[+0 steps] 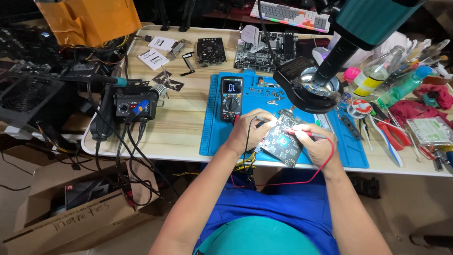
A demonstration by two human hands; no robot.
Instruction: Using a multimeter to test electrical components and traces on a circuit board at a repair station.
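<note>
The board [282,138] lies on the blue mat [212,137] at the table's near edge, under the ring lamp [309,89]. The left hand [250,130] pinches the black probe [261,119] at its ten o'clock corner; the right hand [318,146] grips the red probe [306,134], tip on the board's middle. The meter [231,98] sits at the board's ten o'clock. This looks like mid-measurement; a next reading would need both tips held steady.

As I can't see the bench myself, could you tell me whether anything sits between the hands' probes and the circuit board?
Nothing visible does: the left hand and right hand hold their probes directly over the circuit board.
</note>
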